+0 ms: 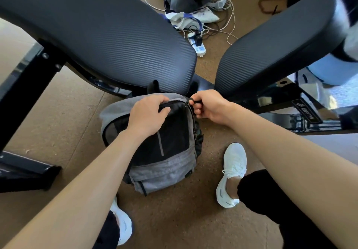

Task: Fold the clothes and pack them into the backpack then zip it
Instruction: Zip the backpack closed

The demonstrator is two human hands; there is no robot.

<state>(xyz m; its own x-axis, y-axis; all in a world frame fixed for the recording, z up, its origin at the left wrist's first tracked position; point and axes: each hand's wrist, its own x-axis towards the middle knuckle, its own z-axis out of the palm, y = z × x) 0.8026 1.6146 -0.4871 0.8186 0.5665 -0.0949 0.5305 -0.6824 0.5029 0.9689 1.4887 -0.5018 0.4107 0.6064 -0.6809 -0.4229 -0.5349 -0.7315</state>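
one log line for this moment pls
stage: zipping | left hand grips backpack top | right hand pinches zip pull | backpack on floor, right side looks open

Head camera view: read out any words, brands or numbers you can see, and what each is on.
"BRTW", roughly, the letters blurred: on the black label plate of the black frame at right.
On the grey backpack, a small patch: too small to read.
Markings on the white power strip: blurred, unreadable.
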